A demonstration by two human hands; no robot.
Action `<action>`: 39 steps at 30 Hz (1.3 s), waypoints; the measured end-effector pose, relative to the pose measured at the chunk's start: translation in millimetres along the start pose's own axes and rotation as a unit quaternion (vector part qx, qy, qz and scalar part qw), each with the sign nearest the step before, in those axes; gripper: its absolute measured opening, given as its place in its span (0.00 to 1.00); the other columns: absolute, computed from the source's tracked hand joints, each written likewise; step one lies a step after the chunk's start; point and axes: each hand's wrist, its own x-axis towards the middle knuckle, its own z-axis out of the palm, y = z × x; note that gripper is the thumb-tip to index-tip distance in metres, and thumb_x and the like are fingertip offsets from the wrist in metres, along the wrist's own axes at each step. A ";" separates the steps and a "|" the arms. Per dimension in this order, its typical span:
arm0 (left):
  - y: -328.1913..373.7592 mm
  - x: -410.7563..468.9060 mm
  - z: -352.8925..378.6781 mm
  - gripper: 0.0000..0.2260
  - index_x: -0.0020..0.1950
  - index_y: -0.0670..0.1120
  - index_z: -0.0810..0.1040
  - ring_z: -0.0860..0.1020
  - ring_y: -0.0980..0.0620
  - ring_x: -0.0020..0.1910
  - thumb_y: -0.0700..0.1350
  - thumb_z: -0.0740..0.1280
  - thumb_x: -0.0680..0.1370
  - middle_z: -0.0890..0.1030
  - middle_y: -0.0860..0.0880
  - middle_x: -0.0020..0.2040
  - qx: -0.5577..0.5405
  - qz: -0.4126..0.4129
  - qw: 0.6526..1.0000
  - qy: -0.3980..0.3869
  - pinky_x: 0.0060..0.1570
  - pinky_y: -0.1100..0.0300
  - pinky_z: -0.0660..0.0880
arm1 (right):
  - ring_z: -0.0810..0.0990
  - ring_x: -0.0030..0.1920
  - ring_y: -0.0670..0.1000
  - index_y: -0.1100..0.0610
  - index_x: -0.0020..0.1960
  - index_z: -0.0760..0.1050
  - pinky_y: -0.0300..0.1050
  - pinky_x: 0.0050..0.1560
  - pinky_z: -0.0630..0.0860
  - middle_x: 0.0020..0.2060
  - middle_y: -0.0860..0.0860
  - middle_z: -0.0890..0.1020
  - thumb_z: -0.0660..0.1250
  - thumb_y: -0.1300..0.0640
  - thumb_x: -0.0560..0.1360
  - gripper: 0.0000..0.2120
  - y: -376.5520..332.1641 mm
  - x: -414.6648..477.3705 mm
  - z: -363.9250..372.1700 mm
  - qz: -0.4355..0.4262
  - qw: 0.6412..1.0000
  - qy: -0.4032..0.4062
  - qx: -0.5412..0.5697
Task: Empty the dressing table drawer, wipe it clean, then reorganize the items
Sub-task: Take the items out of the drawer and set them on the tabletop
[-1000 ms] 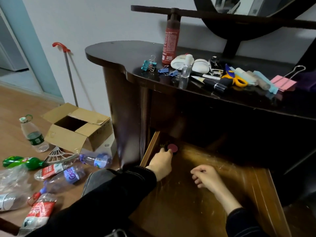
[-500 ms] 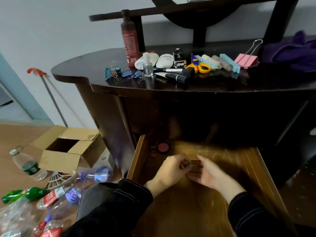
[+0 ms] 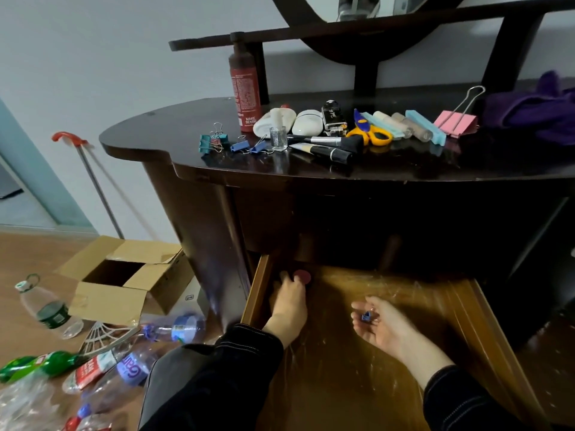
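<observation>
The left hand [image 3: 291, 301] is reaching forward, fingers outstretched; the right hand [image 3: 381, 326] is lying palm up, cupping a small blue binder clip [image 3: 367, 316].

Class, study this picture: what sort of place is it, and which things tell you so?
Probably a bedroom at home: a dark wooden dressing table with an oval mirror above, a black-handled makeup brush and clear nail-polish bottle on top, its wooden drawer pulled open.
</observation>
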 end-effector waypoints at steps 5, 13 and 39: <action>-2.0 3.3 0.4 0.27 0.75 0.42 0.63 0.75 0.39 0.63 0.27 0.60 0.77 0.63 0.38 0.71 -0.003 -0.010 1.000 0.013 0.62 0.52 0.73 | 0.80 0.41 0.55 0.65 0.57 0.80 0.44 0.32 0.81 0.46 0.60 0.80 0.62 0.54 0.83 0.15 -4.4 0.6 1.0 -0.006 1.000 0.003 -0.007; -4.0 0.6 7.8 0.25 0.74 0.44 0.63 0.75 0.40 0.58 0.30 0.60 0.78 0.70 0.41 0.63 -0.009 0.009 1.000 0.018 0.57 0.49 0.75 | 0.80 0.41 0.55 0.64 0.56 0.80 0.44 0.33 0.81 0.46 0.60 0.81 0.62 0.54 0.83 0.14 -5.2 -7.4 2.1 -0.008 1.000 0.013 -0.003; 15.8 -23.2 -7.1 0.11 0.60 0.47 0.76 0.79 0.48 0.50 0.45 0.65 0.78 0.74 0.49 0.57 -0.133 0.142 0.975 0.110 0.46 0.56 0.78 | 0.79 0.38 0.52 0.65 0.61 0.77 0.40 0.28 0.79 0.46 0.60 0.79 0.62 0.55 0.83 0.14 -4.2 -18.3 15.8 0.045 0.998 -0.001 0.040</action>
